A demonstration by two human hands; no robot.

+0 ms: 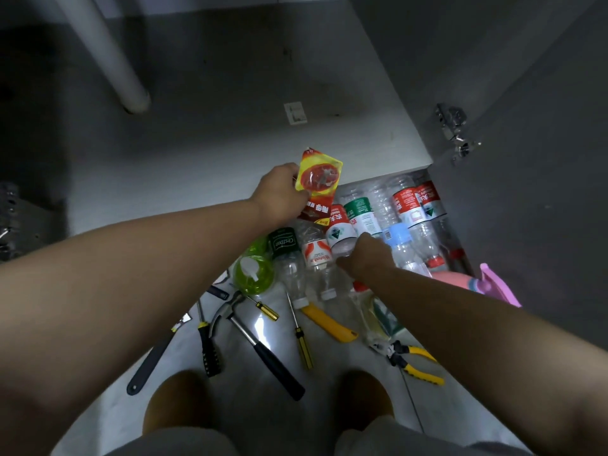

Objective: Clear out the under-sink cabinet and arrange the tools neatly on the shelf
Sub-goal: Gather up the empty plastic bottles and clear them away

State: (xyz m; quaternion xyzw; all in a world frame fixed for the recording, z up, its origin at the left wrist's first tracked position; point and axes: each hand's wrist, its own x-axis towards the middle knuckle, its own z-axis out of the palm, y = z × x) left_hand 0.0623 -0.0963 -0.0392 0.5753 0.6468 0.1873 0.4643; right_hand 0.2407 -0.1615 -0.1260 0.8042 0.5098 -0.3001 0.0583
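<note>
A pale, glossy floor (184, 373) carries the clutter, with a bright patch of reflected light just beside the hammer (260, 343), which lies at its middle with the black handle pointing toward the person's knees (177, 399). Up beyond the hammer a dull grey shelf (214, 126) fills the view, marked with a few dark specks. A white pipe (108, 54) comes down to it at the far left. Up and to the right of the hammer stands the open grey cabinet door (543, 159) with its metal hinge (452, 126).

The left hand (279, 195) is above the hammer at the shelf's edge, its fingers closed on a yellow and red packet (319, 174). The right hand (365, 255), up and right of the hammer, lies with bent fingers on a heap of clear plastic bottles (408, 209). I cannot tell whether it grips one.

Just above the hammer head sits a green soap bottle (255, 271). Right of the hammer lie a yellow-handled screwdriver (302, 337), a yellow utility knife (329, 324) and, farther right, yellow pliers (414, 360). Left of it lie a black and yellow driver (207, 343) and a long black-handled tool (151, 360).
</note>
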